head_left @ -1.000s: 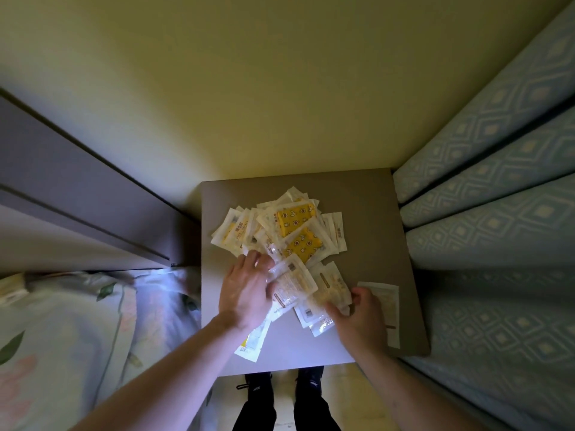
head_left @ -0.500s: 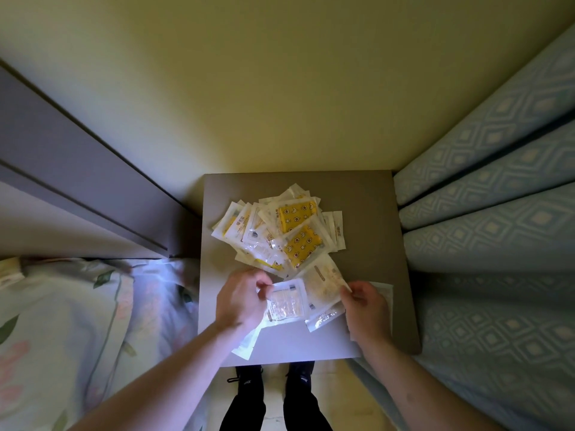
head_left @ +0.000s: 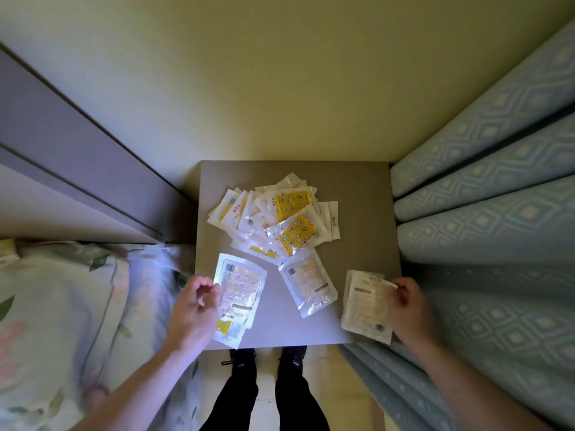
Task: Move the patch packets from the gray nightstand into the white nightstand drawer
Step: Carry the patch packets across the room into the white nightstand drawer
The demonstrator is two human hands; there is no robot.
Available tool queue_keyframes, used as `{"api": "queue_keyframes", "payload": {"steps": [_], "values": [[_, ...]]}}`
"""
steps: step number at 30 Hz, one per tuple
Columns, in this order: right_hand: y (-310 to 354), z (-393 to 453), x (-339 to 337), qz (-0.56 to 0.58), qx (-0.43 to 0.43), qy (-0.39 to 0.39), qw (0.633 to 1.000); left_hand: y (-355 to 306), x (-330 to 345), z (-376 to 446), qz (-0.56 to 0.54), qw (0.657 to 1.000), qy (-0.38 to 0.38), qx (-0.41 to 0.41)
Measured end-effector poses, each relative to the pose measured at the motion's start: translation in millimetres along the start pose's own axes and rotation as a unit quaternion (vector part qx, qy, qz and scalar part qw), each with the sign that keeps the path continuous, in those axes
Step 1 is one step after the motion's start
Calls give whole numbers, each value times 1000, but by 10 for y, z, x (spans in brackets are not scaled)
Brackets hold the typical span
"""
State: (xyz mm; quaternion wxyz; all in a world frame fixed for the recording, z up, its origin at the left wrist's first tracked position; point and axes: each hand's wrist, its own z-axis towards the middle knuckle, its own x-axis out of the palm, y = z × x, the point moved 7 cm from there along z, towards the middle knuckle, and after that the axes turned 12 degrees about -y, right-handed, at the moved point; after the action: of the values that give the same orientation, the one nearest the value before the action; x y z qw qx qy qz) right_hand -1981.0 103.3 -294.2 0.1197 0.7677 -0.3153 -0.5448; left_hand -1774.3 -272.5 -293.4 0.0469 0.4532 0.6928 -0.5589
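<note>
Head view: the gray nightstand (head_left: 367, 194) is seen from above at frame centre. A loose heap of patch packets (head_left: 273, 219) lies on its upper middle, white and clear sleeves overlapping, two with yellow printed patches on top. One clear packet (head_left: 306, 283) lies alone just below the heap.

The left hand (head_left: 194, 309), lower left of the top, is closed on the edge of a small stack of packets (head_left: 238, 301), thumb and fingertips pinching its left side; the stack overhangs the near edge. The right hand (head_left: 407, 306), lower right, is pinched on the right edge of another white stack (head_left: 367, 303).

A floral bed (head_left: 62, 306) is at left, blue curtains (head_left: 497, 213) at right. The white nightstand is not seen.

Handling, judged: packets are thin, light, floppy, glossy film, so slipping and fanning out are likely. A stack is best squared and pinched across its flat faces near an edge, not by one corner.
</note>
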Motion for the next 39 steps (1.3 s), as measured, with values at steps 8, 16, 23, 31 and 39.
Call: {"api": "queue_keyframes", "payload": {"steps": [8, 16, 23, 31, 39], "values": [[-205, -134, 263, 26, 105, -30, 994, 599, 25, -34, 142, 989, -34, -28], [-233, -222, 470, -54, 134, -29, 989, 490, 17, -247, 229, 973, -37, 21], [-186, -295, 425, 14, 106, -51, 993, 436, 88, -238, 247, 967, 46, -35], [161, -616, 473, 110, 52, 24, 992, 419, 16, -275, 164, 984, 34, -54], [417, -687, 863, 115, 71, 106, 985, 569, -2, -260, 111, 984, 83, -107]]}}
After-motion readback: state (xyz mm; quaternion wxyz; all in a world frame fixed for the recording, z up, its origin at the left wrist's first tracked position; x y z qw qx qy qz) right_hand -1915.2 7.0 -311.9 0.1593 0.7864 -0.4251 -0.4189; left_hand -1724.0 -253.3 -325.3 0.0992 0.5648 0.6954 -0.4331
